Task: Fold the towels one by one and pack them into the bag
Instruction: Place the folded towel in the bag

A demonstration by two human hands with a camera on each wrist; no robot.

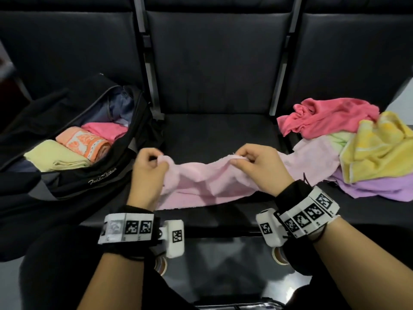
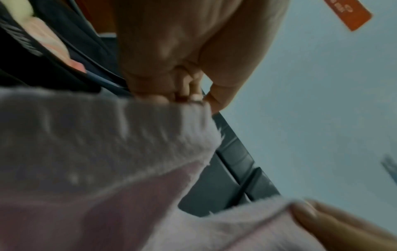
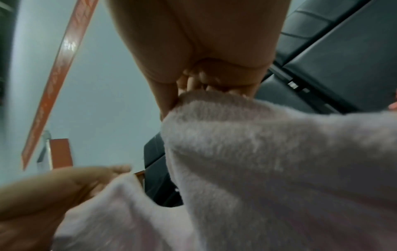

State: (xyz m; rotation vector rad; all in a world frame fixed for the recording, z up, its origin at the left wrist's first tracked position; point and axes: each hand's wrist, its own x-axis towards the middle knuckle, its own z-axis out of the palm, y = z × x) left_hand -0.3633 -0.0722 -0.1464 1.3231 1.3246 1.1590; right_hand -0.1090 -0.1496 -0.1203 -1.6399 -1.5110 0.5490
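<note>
A light pink towel point(image 1: 201, 184) hangs across the middle seat, its right end still lying against the towel pile. My left hand point(image 1: 154, 163) pinches its upper edge on the left, and my right hand point(image 1: 240, 158) pinches the same edge further right. The cloth sags between them. In the left wrist view the left hand point(image 2: 193, 100) grips the towel point(image 2: 96, 152); in the right wrist view the right hand point(image 3: 193, 91) grips the towel point(image 3: 268, 152). An open black bag point(image 1: 73, 182) on the left seat holds a pale green, an orange patterned and a pink folded towel.
A pile of unfolded towels sits on the right seat: a coral one point(image 1: 326, 117), a yellow one point(image 1: 380, 148), a purple one point(image 1: 377, 189) and a pale green one beneath. Dark seat backs point(image 1: 214, 63) rise behind. The seat's front edge point(image 1: 219, 222) runs near my wrists.
</note>
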